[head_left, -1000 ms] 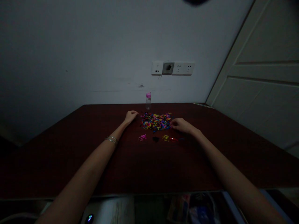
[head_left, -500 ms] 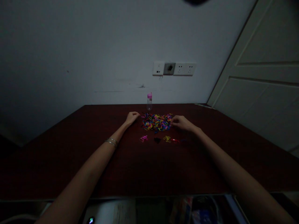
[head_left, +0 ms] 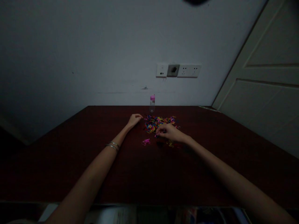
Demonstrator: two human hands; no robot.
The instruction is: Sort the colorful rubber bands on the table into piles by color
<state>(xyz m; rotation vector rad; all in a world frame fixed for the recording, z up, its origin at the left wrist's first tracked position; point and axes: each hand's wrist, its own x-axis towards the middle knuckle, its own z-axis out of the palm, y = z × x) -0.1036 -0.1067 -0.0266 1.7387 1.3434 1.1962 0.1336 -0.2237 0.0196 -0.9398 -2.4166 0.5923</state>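
A heap of small multicoloured rubber bands (head_left: pixel 151 124) lies on the dark red table. My right hand (head_left: pixel 171 133) is over the heap's front edge, thumb and fingertips pinched on a small pink rubber band (head_left: pixel 155 135). My left hand (head_left: pixel 135 120) rests at the left side of the heap with its fingers drawn together; whether anything is between them is too small to make out. In front of the heap sit a pink group of bands (head_left: pixel 146 142) and a yellow group (head_left: pixel 170 143), the latter partly under my right hand. A dark group (head_left: pixel 160 144) is barely visible in the shadow.
A clear bottle with a pink cap (head_left: pixel 152 104) stands behind the heap, near the wall. Sockets (head_left: pixel 188 71) are on the wall, and a pale panelled door (head_left: pixel 268 74) is at the right. Below the table's front edge, an open space holds various items.
My right hand has moved left and nearer from the heap's right side, now carrying a pink band. My left hand stays beside the heap. The view has shifted slightly.
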